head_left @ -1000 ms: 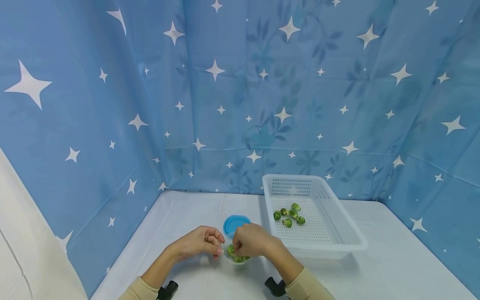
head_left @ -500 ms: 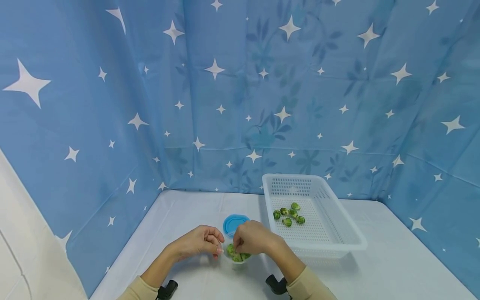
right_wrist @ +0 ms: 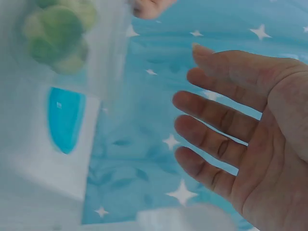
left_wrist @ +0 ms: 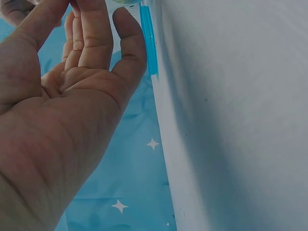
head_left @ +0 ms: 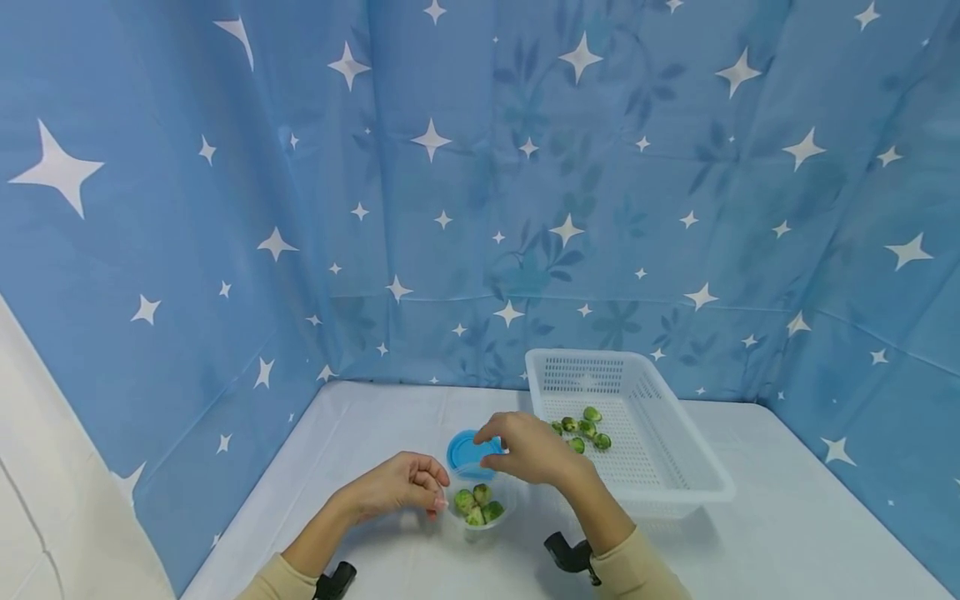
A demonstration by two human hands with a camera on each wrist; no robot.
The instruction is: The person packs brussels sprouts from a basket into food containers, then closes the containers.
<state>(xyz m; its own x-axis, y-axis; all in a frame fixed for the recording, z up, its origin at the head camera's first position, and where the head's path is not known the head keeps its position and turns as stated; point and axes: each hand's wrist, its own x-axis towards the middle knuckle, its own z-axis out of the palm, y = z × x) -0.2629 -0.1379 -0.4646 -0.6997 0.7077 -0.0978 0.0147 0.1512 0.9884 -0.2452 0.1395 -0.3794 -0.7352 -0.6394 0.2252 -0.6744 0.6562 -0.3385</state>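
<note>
A small clear plastic container [head_left: 491,523] with several Brussels sprouts [head_left: 474,498] in it stands near the table's front. My left hand [head_left: 401,487] is at its left side, thumb and fingertips pinching the rim. In the left wrist view, the left hand [left_wrist: 72,96] has its thumb and forefinger meeting at the top edge. My right hand [head_left: 525,446] is above and behind the container, over the blue lid [head_left: 463,451], thumb and fingers apart. The right wrist view shows the right hand [right_wrist: 240,120] with bent, spread fingers and nothing in them; the sprouts [right_wrist: 57,33] are to its left.
A white perforated basket [head_left: 675,467] stands at the right of the table, with several more Brussels sprouts [head_left: 587,427] in its left part. A blue curtain [head_left: 465,183] with white stars hangs behind the white-covered table [head_left: 360,433].
My right hand has come up out of the container, away and slightly right, its fingers parting. The sprouts in the container show more fully. My left hand has stayed in place.
</note>
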